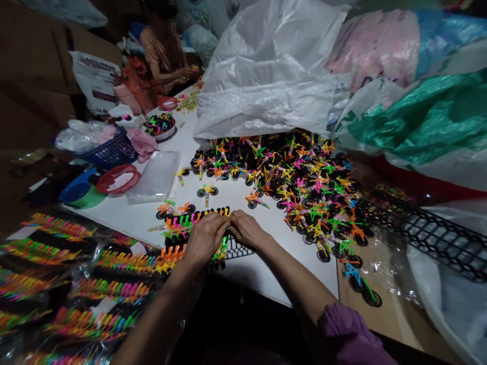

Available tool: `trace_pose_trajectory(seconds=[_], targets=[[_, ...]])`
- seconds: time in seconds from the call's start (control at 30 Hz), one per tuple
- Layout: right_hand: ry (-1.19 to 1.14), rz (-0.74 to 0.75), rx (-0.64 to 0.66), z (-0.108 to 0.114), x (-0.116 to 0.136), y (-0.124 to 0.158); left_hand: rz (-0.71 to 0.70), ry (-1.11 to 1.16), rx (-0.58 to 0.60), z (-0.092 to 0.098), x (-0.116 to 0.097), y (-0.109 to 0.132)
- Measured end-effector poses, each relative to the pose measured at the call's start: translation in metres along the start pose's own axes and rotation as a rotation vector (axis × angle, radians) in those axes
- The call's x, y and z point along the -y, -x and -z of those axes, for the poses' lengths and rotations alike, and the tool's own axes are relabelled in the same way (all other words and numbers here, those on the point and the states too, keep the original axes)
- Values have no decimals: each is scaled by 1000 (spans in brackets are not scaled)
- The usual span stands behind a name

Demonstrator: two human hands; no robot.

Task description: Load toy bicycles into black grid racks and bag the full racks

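My left hand (207, 235) and my right hand (245, 229) meet at a black plastic grid rack (239, 249) near the table's front edge. Both have their fingers closed in a pinch, tip to tip, over a small toy bicycle at the end of a row; my fingers hide most of it. To the left of my fingers, the rack carries rows of toy bicycles (178, 223) in bright colours, with black wheels. The right part of the grid, below my right hand, shows bare openings. One loose yellow toy bicycle (207, 191) with a small tube lies just beyond my hands.
A large pile of toy bicycles (304, 187) spreads under a white plastic sack (266, 76). Filled racks (114, 258) lie at left. A red basket (118, 180), a blue basket (110, 149) and a clear bag (155, 175) stand beyond. Another black rack (429, 233) lies right. A person (167, 56) sits behind.
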State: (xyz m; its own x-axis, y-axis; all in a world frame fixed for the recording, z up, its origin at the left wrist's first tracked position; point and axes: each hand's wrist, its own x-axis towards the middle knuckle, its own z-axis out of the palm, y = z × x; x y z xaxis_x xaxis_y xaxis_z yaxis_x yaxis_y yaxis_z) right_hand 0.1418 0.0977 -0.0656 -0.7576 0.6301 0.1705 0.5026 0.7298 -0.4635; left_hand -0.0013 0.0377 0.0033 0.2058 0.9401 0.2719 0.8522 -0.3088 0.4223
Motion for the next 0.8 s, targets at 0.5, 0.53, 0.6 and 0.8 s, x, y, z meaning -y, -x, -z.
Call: trace_pose_trajectory(seconds=[0.5,0.53,0.6,0.8], targets=[[109,-184,-44,-2,21,2,233,118,-221,40,11,4],[100,-190,-45,-2,22,1,184,85,-159,37,9,4],[72,-194,-44,-3,25,-1,68,19,-42,27,3,2],[-115,-195,-104,21,13,20,-5,-52,-6,2,-3,1]])
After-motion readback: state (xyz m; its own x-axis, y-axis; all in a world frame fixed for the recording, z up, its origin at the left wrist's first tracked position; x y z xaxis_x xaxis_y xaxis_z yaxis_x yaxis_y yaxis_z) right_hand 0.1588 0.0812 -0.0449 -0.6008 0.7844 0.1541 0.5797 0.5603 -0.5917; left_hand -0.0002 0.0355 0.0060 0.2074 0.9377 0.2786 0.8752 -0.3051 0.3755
